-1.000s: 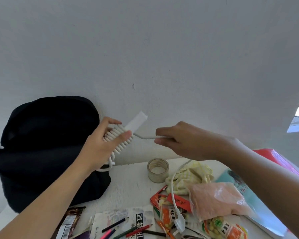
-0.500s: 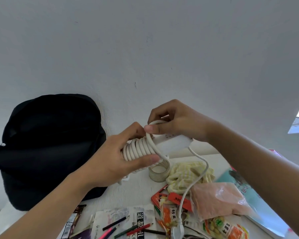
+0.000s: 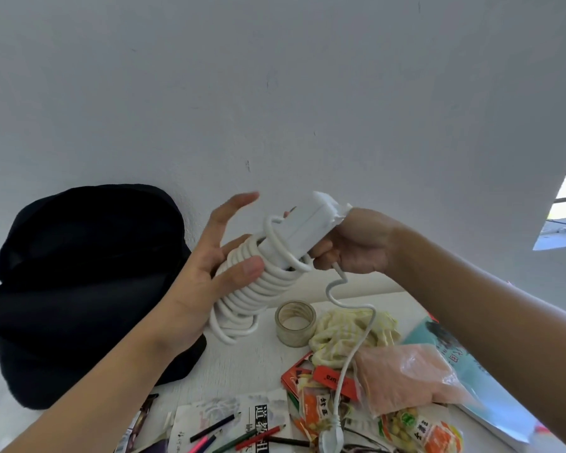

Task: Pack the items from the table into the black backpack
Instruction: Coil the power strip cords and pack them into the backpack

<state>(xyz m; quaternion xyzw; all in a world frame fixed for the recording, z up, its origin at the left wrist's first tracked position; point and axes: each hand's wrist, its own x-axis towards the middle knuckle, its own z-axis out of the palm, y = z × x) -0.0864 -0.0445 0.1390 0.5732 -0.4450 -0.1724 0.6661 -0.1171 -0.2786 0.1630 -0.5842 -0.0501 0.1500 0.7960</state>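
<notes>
White plastic power strip (image 3: 304, 230), its white cord (image 3: 258, 289) coiled round it, is held up just right of the black fabric backpack (image 3: 79, 273). Left hand (image 3: 203, 276) clamps the coils, thumb in front, forefinger straight up (the other fingers behind). Right hand (image 3: 356, 246) grips the strip's end and the loose cord. Orange snack packets (image 3: 438, 434) on the white table (image 3: 242, 364), further right of the backpack, carry Chinese characters.
</notes>
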